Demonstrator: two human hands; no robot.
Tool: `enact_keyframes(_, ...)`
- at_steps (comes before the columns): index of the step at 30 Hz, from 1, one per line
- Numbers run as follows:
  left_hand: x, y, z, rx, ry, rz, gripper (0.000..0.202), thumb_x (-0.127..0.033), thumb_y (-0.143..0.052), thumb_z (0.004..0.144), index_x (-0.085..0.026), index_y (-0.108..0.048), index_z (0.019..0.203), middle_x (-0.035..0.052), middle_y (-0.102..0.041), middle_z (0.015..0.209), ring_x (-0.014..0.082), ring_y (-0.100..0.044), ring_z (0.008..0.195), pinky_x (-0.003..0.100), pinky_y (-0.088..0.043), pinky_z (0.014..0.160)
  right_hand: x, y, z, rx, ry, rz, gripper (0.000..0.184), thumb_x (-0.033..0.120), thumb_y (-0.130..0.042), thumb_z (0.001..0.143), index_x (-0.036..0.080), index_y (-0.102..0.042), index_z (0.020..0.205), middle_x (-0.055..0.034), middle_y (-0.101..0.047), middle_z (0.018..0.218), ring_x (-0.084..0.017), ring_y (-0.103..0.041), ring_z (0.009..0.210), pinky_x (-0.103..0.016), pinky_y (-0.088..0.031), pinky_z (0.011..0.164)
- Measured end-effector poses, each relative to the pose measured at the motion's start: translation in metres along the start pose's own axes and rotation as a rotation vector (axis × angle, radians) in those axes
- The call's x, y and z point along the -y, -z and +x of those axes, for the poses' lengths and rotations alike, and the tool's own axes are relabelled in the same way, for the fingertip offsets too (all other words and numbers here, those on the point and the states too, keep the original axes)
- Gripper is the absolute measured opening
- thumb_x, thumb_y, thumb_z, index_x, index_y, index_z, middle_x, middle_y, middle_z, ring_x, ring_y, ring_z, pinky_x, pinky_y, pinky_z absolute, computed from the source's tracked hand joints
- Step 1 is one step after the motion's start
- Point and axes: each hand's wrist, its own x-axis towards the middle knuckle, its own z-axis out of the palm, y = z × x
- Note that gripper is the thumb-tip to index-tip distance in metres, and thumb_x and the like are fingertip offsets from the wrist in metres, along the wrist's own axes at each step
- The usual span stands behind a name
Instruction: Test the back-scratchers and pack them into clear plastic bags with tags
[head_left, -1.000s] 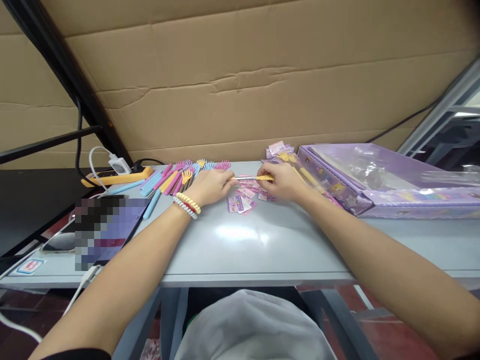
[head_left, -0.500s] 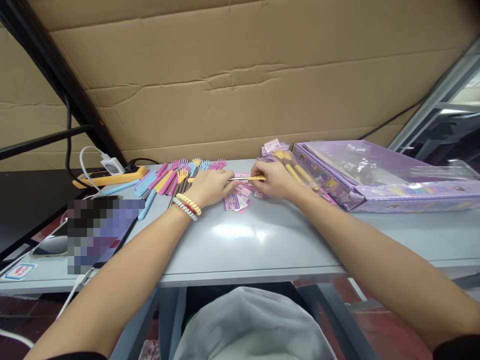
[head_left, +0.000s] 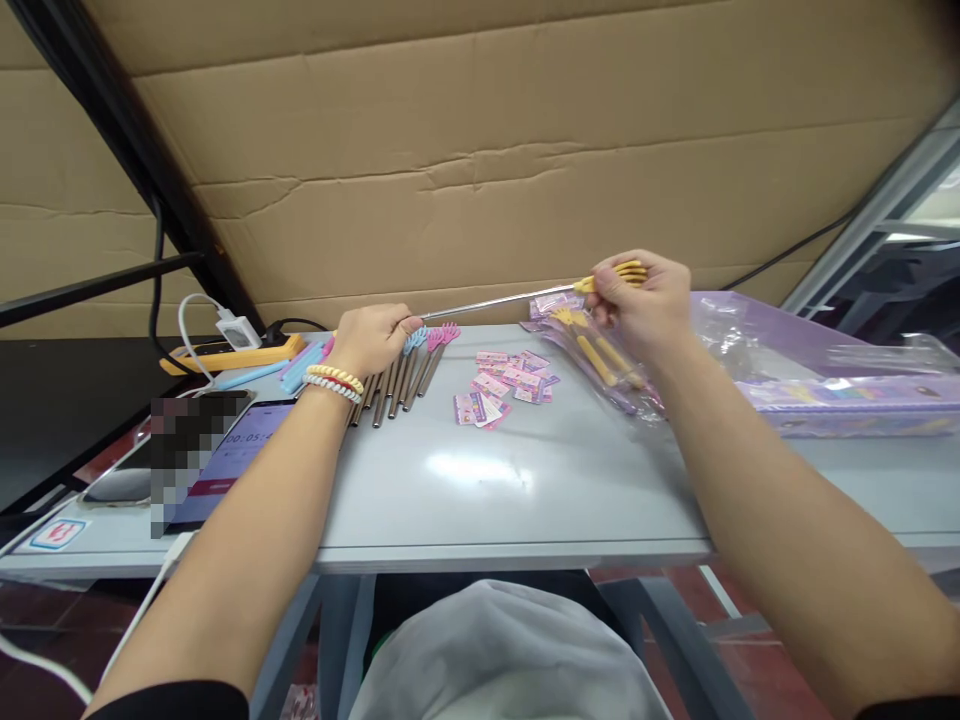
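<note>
Between my hands stretches a back scratcher (head_left: 499, 301) with a thin silver telescopic rod, drawn out long above the table. My right hand (head_left: 643, 298) is closed on its yellow claw-shaped head, raised at the right. At the other end my left hand (head_left: 373, 338) wraps round the handle, which is mostly hidden. Under and beside that hand lie several metal rods with pink and blue claw heads (head_left: 442, 338). Small pink and purple printed cards (head_left: 517, 378) are scattered on the table between my arms. Yellow scratchers in clear bags (head_left: 600, 350) lie below my right hand.
A purple box (head_left: 847, 405) with clear plastic wrap stands at the right. To the left are a yellow power strip (head_left: 232, 352) with a white charger (head_left: 237, 328), a phone (head_left: 142, 465) and a screen (head_left: 225, 460). A cardboard wall (head_left: 480, 150) rises behind the table (head_left: 450, 510).
My hands have moved apart, the right one up and rightward, the left one leftward. The scratcher's rod is now pulled out long, and the cards are uncovered.
</note>
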Motion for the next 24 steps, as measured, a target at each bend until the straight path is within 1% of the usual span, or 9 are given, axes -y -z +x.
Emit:
enact_keyframes(3, 0.0, 0.003, 0.002, -0.016, 0.033, 0.037, 0.046, -0.048, -0.03, 0.09, -0.021, -0.064, 0.077, 0.005, -0.066, 0.074, 0.0203, -0.058, 0.071, 0.03, -0.024, 0.055, 0.0, 0.009, 0.01, -0.203, -0.044, 0.103, 0.01, 0.009, -0.055, 0.084, 0.014, -0.051, 0.076, 0.0023, -0.051, 0.049, -0.008, -0.043, 0.034, -0.02, -0.029, 0.036)
enact_keyframes(8, 0.003, 0.011, 0.002, -0.005, 0.06, 0.085, 0.046, -0.049, -0.031, 0.089, -0.02, -0.065, 0.076, 0.0061, -0.066, 0.072, 0.0211, -0.058, 0.071, 0.03, -0.024, 0.054, 0.004, 0.027, 0.023, -0.585, -0.167, 0.086, 0.019, 0.006, -0.046, 0.089, 0.016, -0.045, 0.073, 0.0072, -0.038, 0.043, -0.005, -0.038, 0.033, -0.019, -0.022, 0.036)
enact_keyframes(10, 0.005, 0.014, 0.001, -0.006, 0.059, 0.095, 0.046, -0.048, -0.031, 0.089, -0.02, -0.065, 0.076, 0.006, -0.066, 0.072, 0.0211, -0.058, 0.071, 0.03, -0.024, 0.054, 0.006, 0.036, 0.026, -0.7, -0.222, 0.084, 0.021, 0.002, -0.043, 0.088, 0.017, -0.042, 0.072, 0.0085, -0.035, 0.046, -0.004, -0.035, 0.034, -0.019, -0.018, 0.038)
enact_keyframes(12, 0.008, 0.017, 0.0, -0.003, 0.06, 0.1, 0.045, -0.048, -0.031, 0.089, -0.021, -0.065, 0.076, 0.0057, -0.066, 0.072, 0.0208, -0.058, 0.072, 0.03, -0.024, 0.054, 0.007, 0.044, 0.028, -0.788, -0.253, 0.091, 0.023, -0.001, -0.039, 0.087, 0.017, -0.04, 0.072, 0.0085, -0.034, 0.049, -0.002, -0.033, 0.035, -0.019, -0.017, 0.039)
enact_keyframes(14, 0.01, 0.019, 0.0, 0.004, 0.063, 0.1, 0.045, -0.048, -0.032, 0.088, -0.021, -0.066, 0.077, 0.0054, -0.066, 0.072, 0.0206, -0.058, 0.072, 0.03, -0.025, 0.055, 0.007, 0.05, 0.029, -0.853, -0.266, 0.088, 0.024, 0.0, -0.038, 0.087, 0.017, -0.039, 0.071, 0.008, -0.034, 0.052, -0.001, -0.032, 0.036, -0.02, -0.017, 0.04)
enact_keyframes(18, 0.018, 0.022, -0.001, -0.005, 0.059, 0.086, 0.043, -0.048, -0.033, 0.087, -0.022, -0.067, 0.078, 0.0053, -0.066, 0.075, 0.0207, -0.058, 0.075, 0.03, -0.028, 0.057, 0.005, 0.057, 0.031, -0.909, -0.315, -0.003, 0.023, 0.003, -0.039, 0.088, 0.018, -0.036, 0.071, 0.0073, -0.034, 0.056, -0.001, -0.031, 0.038, -0.021, -0.019, 0.041)
enact_keyframes(20, 0.028, 0.025, -0.004, -0.023, 0.088, 0.094, 0.044, -0.048, -0.034, 0.085, -0.021, -0.067, 0.076, 0.0054, -0.067, 0.076, 0.0208, -0.058, 0.075, 0.03, -0.03, 0.058, 0.003, 0.062, 0.033, -0.958, -0.332, -0.059, 0.025, 0.002, -0.039, 0.087, 0.019, -0.033, 0.069, 0.0074, -0.032, 0.057, -0.001, -0.032, 0.04, -0.021, -0.021, 0.041)
enact_keyframes(23, 0.049, 0.031, -0.012, -0.081, 0.187, 0.108, 0.045, -0.05, -0.035, 0.083, -0.021, -0.067, 0.075, 0.0053, -0.067, 0.074, 0.0201, -0.058, 0.074, 0.03, -0.032, 0.059, -0.002, 0.075, 0.035, -1.102, -0.359, -0.118, 0.03, 0.002, -0.04, 0.084, 0.021, -0.025, 0.067, 0.0078, -0.031, 0.058, -0.001, -0.032, 0.042, -0.02, -0.023, 0.041)
enact_keyframes(24, 0.055, 0.031, -0.015, -0.103, 0.216, 0.102, 0.044, -0.051, -0.036, 0.082, -0.021, -0.068, 0.076, 0.0051, -0.067, 0.074, 0.0199, -0.058, 0.074, 0.03, -0.032, 0.06, -0.004, 0.08, 0.035, -1.13, -0.367, -0.125, 0.03, 0.002, -0.04, 0.084, 0.021, -0.024, 0.066, 0.0076, -0.031, 0.058, -0.001, -0.032, 0.042, -0.02, -0.023, 0.041)
